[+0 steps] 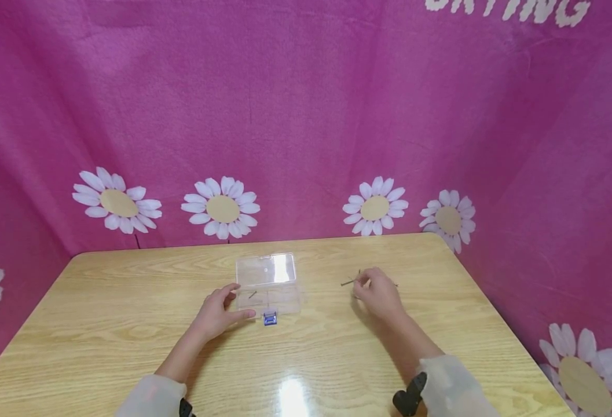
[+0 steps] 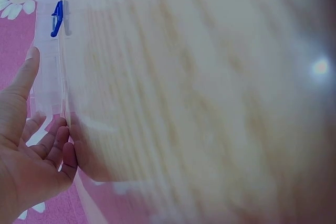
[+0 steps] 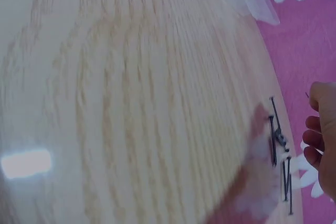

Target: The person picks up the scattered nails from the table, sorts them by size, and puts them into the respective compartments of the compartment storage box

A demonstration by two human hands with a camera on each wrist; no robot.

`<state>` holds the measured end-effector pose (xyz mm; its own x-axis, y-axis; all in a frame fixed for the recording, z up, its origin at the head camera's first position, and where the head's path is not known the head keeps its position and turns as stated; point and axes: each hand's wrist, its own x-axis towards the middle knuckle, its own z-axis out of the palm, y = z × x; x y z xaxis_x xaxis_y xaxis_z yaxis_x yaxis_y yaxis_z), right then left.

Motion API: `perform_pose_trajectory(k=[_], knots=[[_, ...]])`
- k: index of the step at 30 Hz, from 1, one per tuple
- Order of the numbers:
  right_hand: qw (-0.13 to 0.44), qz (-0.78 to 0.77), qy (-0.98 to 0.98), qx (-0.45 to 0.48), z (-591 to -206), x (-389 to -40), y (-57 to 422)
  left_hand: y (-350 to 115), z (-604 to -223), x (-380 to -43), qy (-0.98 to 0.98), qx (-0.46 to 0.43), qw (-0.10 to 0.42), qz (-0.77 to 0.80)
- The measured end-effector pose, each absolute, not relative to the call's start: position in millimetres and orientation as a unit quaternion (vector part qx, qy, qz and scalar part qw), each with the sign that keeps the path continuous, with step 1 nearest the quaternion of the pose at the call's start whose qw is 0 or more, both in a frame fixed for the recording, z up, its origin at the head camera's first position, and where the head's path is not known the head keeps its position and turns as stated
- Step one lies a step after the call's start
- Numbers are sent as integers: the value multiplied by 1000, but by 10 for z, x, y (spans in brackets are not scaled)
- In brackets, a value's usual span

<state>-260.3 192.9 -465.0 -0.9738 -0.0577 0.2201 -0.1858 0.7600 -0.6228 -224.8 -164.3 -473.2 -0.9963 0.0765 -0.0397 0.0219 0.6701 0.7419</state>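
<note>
My left hand [image 1: 217, 313] grips the left side of a clear plastic box [image 1: 285, 301], thumb along its front edge and fingers at its side. The box lies open, its lid [image 1: 253, 271] tipped back and a blue latch [image 1: 270, 318] at the front. Inside the left part lies one dark nail [image 1: 252, 294]. My right hand [image 1: 380, 294] pinches a nail, of which only a small tip [image 3: 307, 95] shows beyond the fingers. Several long dark nails [image 3: 273, 141] lie on the table beside and below that hand, partly hidden by it in the head view.
The wooden table [image 1: 128, 324] has a rounded edge at the back. Behind it and at both sides hangs a magenta cloth [image 1: 306, 116] printed with white daisies. Light glares off the table [image 1: 292, 397] near the front.
</note>
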Motion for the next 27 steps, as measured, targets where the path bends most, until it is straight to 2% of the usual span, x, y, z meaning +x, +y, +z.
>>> perform_pose_trajectory(k=[4,17,27], knots=[[112,343,-928,93,-4616,-2596,1839,-1647,-4725,-2249,913,28,33,407],[117,311,-933,136,-4522,-2568,1502,-1644,-4737,-2256,912,27,35,407],[89,294,-937,164,-4405,-2566,1262,-1644,-4721,-2236,913,26,35,407]])
